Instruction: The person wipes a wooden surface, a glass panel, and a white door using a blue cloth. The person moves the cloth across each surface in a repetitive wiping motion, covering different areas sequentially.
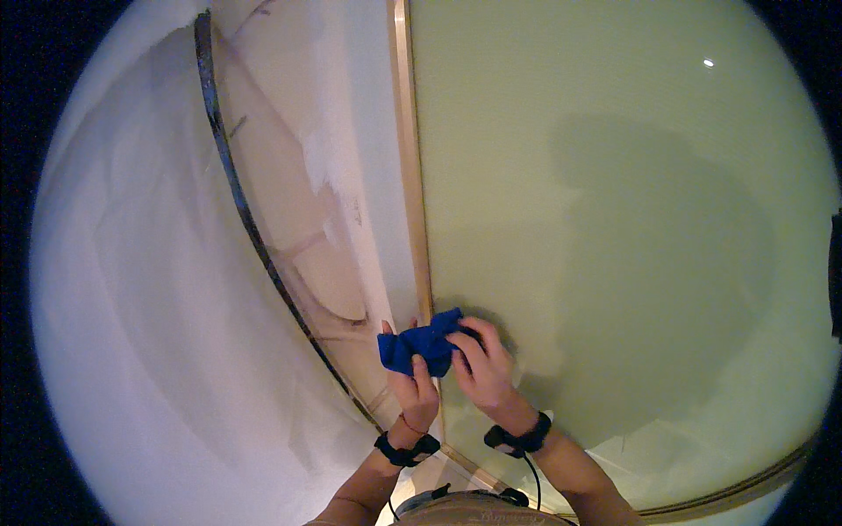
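A crumpled blue cloth is bunched up between both of my hands. My left hand grips its left part, with the thumb in front and fingertips showing behind. The fingers of my right hand are bent over the cloth's right end. Both hands are in front of the wooden trim strip that edges a large, smooth pale-green panel. Whether the cloth touches the strip or the panel cannot be told from this view.
Left of the trim runs a pale wall strip, beside a beige patch with brownish lines. A dark curved edge borders whitish sheeting. Black bands with cables circle both wrists. Shadows fall across the green panel.
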A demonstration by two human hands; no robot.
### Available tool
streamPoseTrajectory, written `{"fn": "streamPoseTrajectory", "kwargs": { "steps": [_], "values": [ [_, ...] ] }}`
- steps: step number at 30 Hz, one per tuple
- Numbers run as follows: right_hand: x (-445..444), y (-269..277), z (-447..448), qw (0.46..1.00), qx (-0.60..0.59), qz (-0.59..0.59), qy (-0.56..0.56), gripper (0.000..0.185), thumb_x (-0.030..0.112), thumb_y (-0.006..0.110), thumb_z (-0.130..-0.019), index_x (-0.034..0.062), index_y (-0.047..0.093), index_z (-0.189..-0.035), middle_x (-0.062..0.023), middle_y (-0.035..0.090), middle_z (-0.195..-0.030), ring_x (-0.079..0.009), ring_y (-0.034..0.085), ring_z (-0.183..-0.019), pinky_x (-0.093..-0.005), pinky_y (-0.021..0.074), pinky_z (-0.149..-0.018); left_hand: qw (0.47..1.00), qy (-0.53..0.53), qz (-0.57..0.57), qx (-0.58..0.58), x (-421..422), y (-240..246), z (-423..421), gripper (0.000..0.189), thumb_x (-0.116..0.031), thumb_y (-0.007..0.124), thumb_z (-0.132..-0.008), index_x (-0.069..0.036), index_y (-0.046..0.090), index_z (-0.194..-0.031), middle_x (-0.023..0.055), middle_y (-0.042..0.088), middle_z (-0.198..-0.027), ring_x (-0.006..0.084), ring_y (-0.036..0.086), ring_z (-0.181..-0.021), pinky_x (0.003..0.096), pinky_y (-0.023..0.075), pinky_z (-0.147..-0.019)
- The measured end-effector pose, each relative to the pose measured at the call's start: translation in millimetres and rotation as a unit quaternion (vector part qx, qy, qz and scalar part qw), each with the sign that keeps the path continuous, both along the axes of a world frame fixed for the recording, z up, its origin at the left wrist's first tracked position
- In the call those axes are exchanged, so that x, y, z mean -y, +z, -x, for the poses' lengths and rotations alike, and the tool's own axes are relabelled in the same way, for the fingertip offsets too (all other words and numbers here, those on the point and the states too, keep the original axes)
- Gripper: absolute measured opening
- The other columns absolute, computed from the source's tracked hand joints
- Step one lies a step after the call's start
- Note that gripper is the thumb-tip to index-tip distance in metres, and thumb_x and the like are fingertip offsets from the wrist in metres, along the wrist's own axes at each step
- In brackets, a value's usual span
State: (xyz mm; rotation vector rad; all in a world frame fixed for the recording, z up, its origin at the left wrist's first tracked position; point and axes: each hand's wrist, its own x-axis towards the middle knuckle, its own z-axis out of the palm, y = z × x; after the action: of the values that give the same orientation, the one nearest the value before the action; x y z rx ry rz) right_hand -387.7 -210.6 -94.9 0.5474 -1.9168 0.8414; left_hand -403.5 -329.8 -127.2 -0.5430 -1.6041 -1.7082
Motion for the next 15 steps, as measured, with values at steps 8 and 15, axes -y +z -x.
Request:
{"fn": "streamPoseTrajectory", "kwargs": {
  "steps": [8,15],
  "values": [
    [-2.0,33.6,-36.5,0.913,-0.166,-0.1,-0.359,0.035,0.003,0.063,-0.076,0.0153,0.07,-0.108,-0.0065,0.058,-0.122,-0.0305,0.05,-0.111,-0.0371,0.0407,-0.089,0.959,0.206,0.142,-0.134,-36.3,69.8,52.3,0.071,-0.013,0.059,-0.088,0.005,0.021,-0.146,0.0344,0.02,-0.148,0.0534,0.027,-0.13,0.0523,0.024,-0.108],
    [-2.0,-18.8,-15.3,0.909,-0.094,-0.242,-0.325,0.028,0.013,0.058,-0.082,0.0117,0.07,-0.108,-0.0042,0.058,-0.128,-0.0295,0.045,-0.121,-0.0414,0.0406,-0.093,0.953,0.036,0.04,-0.298,-49.3,-23.5,77.6,0.049,-0.023,0.039,-0.097,-0.001,0.038,-0.141,0.0296,0.022,-0.15,0.0552,0.016,-0.137,0.0616,0.0115,-0.11]
  ]
}}
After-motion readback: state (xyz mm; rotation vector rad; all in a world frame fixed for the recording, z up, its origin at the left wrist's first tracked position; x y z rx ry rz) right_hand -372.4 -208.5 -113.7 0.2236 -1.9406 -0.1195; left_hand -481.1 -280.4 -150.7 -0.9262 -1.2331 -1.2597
